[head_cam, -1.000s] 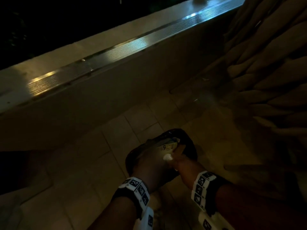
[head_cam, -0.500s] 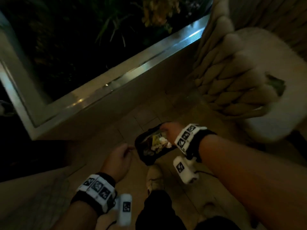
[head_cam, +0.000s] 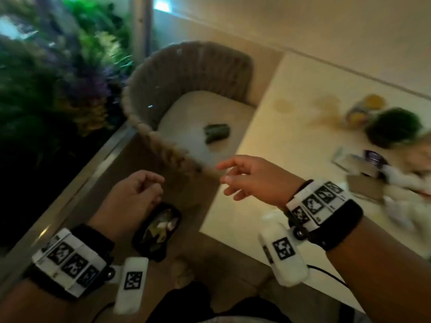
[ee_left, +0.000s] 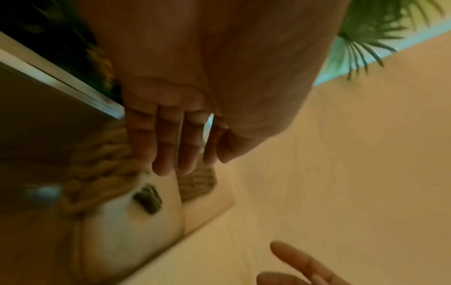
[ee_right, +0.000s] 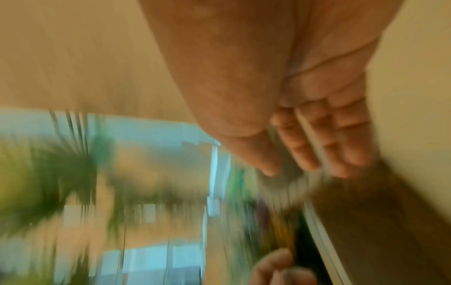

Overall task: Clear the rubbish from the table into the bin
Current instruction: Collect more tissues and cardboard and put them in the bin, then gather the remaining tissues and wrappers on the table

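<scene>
A black-lined bin (head_cam: 142, 241) stands on the floor beside the table, with pale scraps of rubbish (head_cam: 163, 226) inside. My left hand (head_cam: 149, 187) hovers just above it, fingers loosely curled and holding nothing; the left wrist view shows its fingers (ee_left: 165, 146) hanging relaxed. My right hand (head_cam: 231, 180) is open, fingers spread, over the near corner of the cream table (head_cam: 268, 141). On the table's right lie blurred rubbish: a green lump (head_cam: 394, 127), a yellow packet (head_cam: 363, 110), flat cards (head_cam: 361, 169) and white tissue (head_cam: 410, 185). The right wrist view is smeared by motion.
A woven chair (head_cam: 186, 66) stands between the table and a planter of greenery (head_cam: 58, 78). A small dark green object (head_cam: 217, 132) lies on the chair's cushion. My shoe (head_cam: 182, 271) is on the floor by the bin.
Both hands have come up out of the bin, holding nothing. The right hand let go of the bin's rim and rose toward the table. The head view swung up from floor to table.
</scene>
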